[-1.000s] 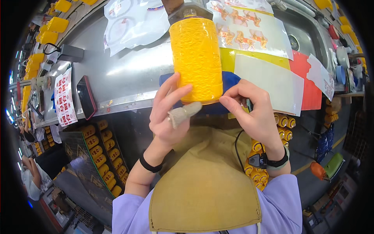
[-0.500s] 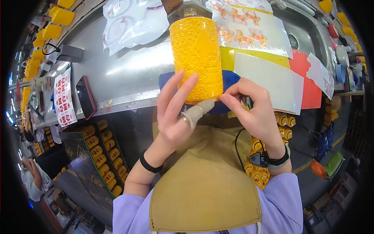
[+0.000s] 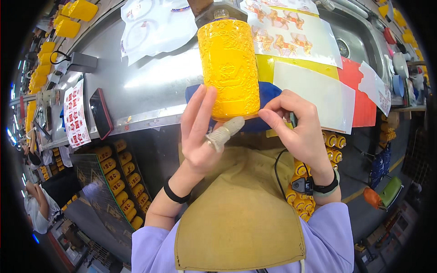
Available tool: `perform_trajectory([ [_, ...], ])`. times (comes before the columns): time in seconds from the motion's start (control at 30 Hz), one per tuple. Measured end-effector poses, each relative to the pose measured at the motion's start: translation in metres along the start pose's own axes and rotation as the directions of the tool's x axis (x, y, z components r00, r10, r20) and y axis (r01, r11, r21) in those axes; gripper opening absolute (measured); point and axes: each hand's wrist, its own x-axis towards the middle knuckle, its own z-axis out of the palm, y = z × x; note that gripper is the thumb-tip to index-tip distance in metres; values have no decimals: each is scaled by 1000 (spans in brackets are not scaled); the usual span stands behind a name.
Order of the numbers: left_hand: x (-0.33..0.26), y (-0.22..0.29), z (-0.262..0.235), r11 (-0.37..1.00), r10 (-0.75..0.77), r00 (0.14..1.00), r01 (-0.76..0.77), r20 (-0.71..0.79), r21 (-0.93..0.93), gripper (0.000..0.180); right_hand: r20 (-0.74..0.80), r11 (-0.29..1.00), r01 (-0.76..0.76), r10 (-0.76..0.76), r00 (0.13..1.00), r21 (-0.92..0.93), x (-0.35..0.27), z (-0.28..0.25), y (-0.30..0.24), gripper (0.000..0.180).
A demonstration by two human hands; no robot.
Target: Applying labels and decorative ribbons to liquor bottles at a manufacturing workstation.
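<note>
A yellow bottle (image 3: 229, 68) with raised ornament lies with its neck away from me, its base toward my apron. My left hand (image 3: 200, 141) has two fingers stretched along the bottle's lower left side. Its thumb, wrapped in a pale fabric finger cover (image 3: 223, 135), lies at the base edge. At the base's right corner, my right hand (image 3: 296, 123) pinches with thumb and forefinger at the end of a thin orange-brown strip (image 3: 250, 117) running along the rim. A small dark green object (image 3: 293, 120) shows within its curled fingers; its kind is unclear.
A blue cloth (image 3: 268, 93) lies under the bottle on the metal counter (image 3: 150, 86). Sticker sheets (image 3: 291, 36), white paper (image 3: 314, 98) and a red sheet (image 3: 362, 104) lie to the right, near a sink (image 3: 359, 36). A phone (image 3: 100, 113) rests left. Yellow bottles (image 3: 119, 186) stand below.
The bottle has turned about its long axis, bringing an emblem to the upper face. My left hand has slid slightly left, while my right hand has barely moved.
</note>
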Motion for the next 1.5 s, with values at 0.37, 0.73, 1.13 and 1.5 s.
perform_trajectory([
  [0.37,-7,-5,6,929,-287,956,260,-67,-262,23,-7,999,42,-42,999,5,1,7,-2,15],
  [0.73,2,3,-1,999,-16,1000,15,18,31,25,-48,996,80,-82,996,-45,0,7,-1,15],
  [1.13,-10,-1,13,901,-354,928,304,-120,-309,24,-53,970,-117,131,990,213,-3,17,-3,20],
  [1.5,-8,-2,12,892,-381,917,329,-123,-311,27,-49,940,-152,175,983,305,-3,31,-2,31],
])
